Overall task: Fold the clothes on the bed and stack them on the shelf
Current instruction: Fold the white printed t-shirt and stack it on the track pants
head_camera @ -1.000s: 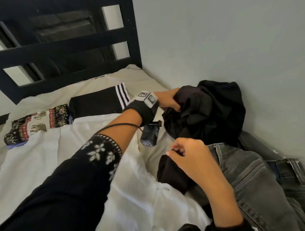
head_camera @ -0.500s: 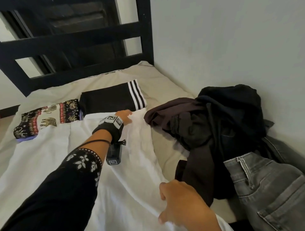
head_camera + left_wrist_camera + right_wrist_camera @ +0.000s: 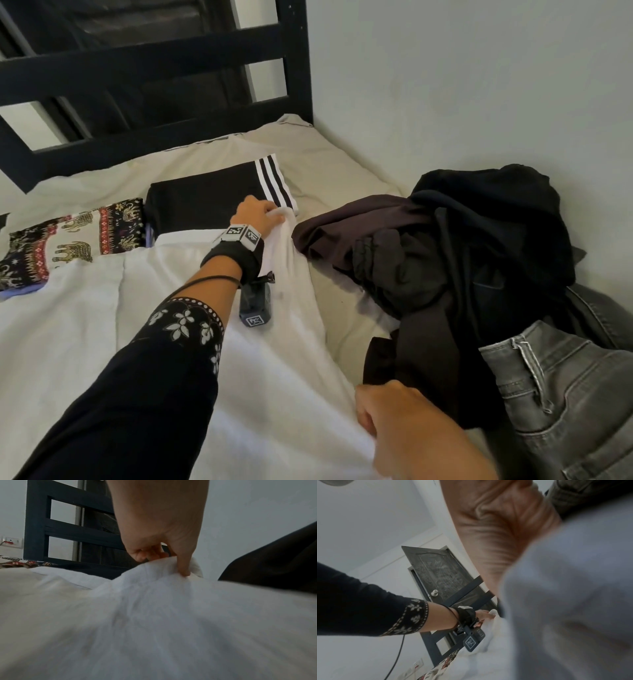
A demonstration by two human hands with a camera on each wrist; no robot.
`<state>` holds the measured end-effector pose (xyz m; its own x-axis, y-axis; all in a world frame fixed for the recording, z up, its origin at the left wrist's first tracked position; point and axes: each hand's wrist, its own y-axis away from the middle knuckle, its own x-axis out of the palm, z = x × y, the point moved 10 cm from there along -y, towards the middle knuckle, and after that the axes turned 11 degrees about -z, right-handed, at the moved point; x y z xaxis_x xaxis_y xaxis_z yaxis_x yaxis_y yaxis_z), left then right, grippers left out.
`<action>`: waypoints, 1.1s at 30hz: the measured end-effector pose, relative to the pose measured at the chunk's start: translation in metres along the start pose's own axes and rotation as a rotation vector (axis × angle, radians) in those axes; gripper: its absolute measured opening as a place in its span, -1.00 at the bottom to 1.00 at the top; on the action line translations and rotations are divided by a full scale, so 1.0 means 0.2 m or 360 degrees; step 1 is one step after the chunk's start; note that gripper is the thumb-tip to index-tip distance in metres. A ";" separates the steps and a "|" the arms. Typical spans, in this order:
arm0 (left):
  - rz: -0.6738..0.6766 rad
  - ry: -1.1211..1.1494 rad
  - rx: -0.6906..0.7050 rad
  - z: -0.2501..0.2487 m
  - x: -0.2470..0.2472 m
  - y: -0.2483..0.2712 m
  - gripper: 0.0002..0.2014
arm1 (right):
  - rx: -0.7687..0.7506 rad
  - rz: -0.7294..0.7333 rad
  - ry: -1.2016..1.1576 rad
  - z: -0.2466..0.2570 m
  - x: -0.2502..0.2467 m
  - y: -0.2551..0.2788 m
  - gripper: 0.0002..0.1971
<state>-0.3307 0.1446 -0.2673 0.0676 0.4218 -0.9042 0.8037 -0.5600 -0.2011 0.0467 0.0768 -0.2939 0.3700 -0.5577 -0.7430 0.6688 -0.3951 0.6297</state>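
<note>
Since a second ago, the dark pile has been let go of by both hands and the white garment point(image 3: 178, 325) has been grabbed instead. Its far corner is now pinched by the left hand point(image 3: 255, 217), thumb and fingers clamped on a bunched bit of white cloth, which is seen pretty clearly in the left wrist view point(image 3: 171, 566). The near edge is gripped by the right hand point(image 3: 404, 425), fingers curled down into the fabric, though the right wrist view is too blurred for much detail. The white garment is spread flat across the bed point(image 3: 329, 164), stretched between the two hands. Just beyond it, two folded pieces are laid side by side near the black headboard point(image 3: 144, 68): black shorts with white stripes point(image 3: 212, 202) and an elephant-print piece point(image 3: 68, 246), touching each other. Off to the right against the wall, a heap of dark clothes point(image 3: 462, 246) is piled up, unfolded, with grey jeans point(image 3: 565, 394) partly tucked under it. A wrist camera point(image 3: 255, 308) is strapped under the left forearm, hanging just above the white cloth.
</note>
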 end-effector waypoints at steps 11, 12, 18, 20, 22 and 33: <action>0.0281 0.0342 -0.0262 0.03 0.09 0.07 -0.75 | 0.0010 -0.0139 -0.0178 -0.03 -0.04 0.00 -0.55; 0.0204 0.0345 -0.0271 0.02 0.08 0.07 -0.73 | -0.0025 -0.0099 -0.0119 -0.02 -0.01 -0.01 -0.58; 0.0339 0.0580 -0.0339 -0.11 0.14 0.26 -0.44 | -0.0094 -0.0178 -0.0350 -0.06 0.00 -0.05 -0.76; 0.0423 0.0499 -0.0230 -0.16 0.10 0.41 -0.37 | -0.0094 -0.0206 -0.0531 -0.09 -0.06 -0.01 -0.74; 0.0377 0.0494 -0.0100 -0.22 0.00 0.59 -0.42 | -0.0116 -0.0366 -0.0657 -0.15 -0.17 0.05 -0.75; 0.1484 0.0249 0.0111 -0.52 -0.03 2.09 -0.46 | -0.0193 -0.1155 -0.0852 -0.33 -0.48 0.46 -0.79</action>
<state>0.0665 -0.0175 -0.3077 0.7473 -0.1294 -0.6518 0.3486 -0.7588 0.5502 0.1158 0.1424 -0.1794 -0.4971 -0.4784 -0.7239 0.6953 -0.7187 -0.0024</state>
